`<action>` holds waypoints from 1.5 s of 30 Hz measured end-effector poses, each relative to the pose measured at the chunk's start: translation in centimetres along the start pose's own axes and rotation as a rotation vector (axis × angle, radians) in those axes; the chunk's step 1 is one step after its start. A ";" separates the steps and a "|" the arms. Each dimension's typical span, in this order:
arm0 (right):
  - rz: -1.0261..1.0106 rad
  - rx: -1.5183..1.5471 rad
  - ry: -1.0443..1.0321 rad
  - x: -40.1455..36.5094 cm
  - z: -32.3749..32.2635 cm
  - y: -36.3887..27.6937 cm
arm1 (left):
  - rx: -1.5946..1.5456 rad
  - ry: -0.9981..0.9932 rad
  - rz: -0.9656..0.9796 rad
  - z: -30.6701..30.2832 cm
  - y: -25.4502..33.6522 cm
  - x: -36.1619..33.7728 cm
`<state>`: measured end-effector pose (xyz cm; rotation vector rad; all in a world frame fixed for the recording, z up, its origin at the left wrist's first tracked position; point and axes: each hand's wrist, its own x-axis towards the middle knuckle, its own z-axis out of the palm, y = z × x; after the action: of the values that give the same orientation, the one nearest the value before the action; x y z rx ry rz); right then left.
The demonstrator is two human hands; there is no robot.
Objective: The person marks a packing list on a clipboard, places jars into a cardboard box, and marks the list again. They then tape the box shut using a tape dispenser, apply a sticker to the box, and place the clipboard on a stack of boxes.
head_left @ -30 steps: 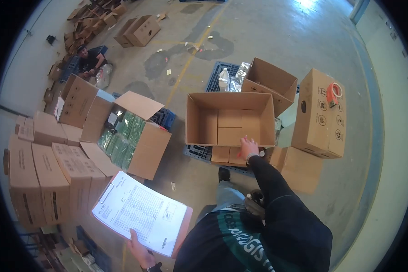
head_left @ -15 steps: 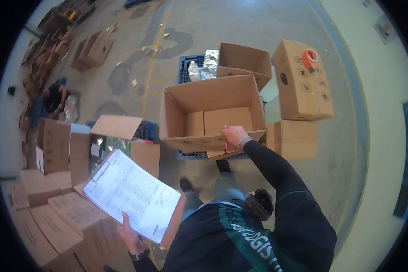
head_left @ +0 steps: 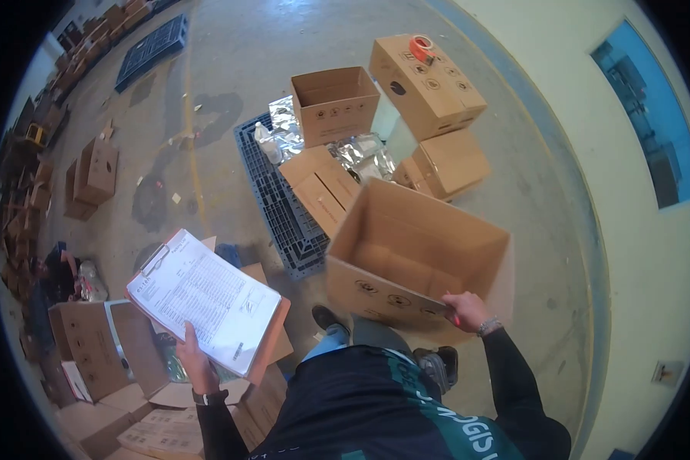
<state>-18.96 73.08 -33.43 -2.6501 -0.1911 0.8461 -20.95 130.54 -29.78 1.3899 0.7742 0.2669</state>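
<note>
From the head camera, the right hand [head_left: 466, 309] is at the lower right of the frame. Its fingers [head_left: 456, 305] curl over the near rim of the open cardboard box [head_left: 414, 253] and pinch that wall. The box sits at centre right, on or just above the concrete floor [head_left: 537, 222], and I cannot tell which. It is tilted with its mouth up toward the camera and appears empty, which probably explains why a one-handed grip on the rim is enough to handle it. A small red bit shows under the fingers, too small to tell what it is.

The left hand [head_left: 194, 359], at lower left, is closed on the near edge of the clipboard [head_left: 207, 300], with the fingers hidden underneath. The board is held nearly flat with its printed sheet facing up, probably so it can be read.

Just beyond the box, at upper centre, lies a blue pallet [head_left: 272, 192]. It carries a closed carton [head_left: 322, 188], silver foil bags [head_left: 364, 149], a bottle [head_left: 267, 144] and a smaller open box [head_left: 336, 103]. To their right stand two closed boxes, and the farther one [head_left: 429, 84] has an orange tape roll [head_left: 421, 47] on top. At far left another person [head_left: 57, 268] sits among more cartons.
</note>
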 end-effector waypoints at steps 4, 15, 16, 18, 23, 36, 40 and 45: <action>0.200 0.240 0.091 -6.8 2.7 -0.6 | -0.051 -0.164 -0.003 1.5 0.9 1.5; 0.449 0.314 0.645 -11.2 17.7 8.4 | 0.060 -0.376 -0.019 2.8 2.4 -0.1; 0.501 0.319 0.677 -10.6 18.2 8.9 | 0.066 -0.376 -0.025 2.8 2.3 -0.2; 0.564 0.356 0.702 -8.8 18.8 9.7 | 0.071 -0.369 0.004 2.8 2.3 -0.3; 0.831 0.298 0.613 -4.2 19.1 9.7 | 0.137 -0.389 0.023 3.4 2.8 -1.4; 0.018 0.919 0.852 1.6 0.0 -11.0 | -0.146 -0.492 -0.040 5.8 8.9 -5.4; -0.328 0.788 0.885 -0.6 -5.4 -18.9 | -0.212 -0.539 -0.037 6.0 10.7 -6.5; -0.651 0.995 0.873 -1.2 -7.0 -25.5 | -0.246 -0.592 -0.054 5.6 12.0 -7.2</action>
<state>-16.37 94.43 -18.04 -1.6044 -0.2753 -0.3894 -19.48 124.27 -16.20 1.1263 0.2743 -0.0930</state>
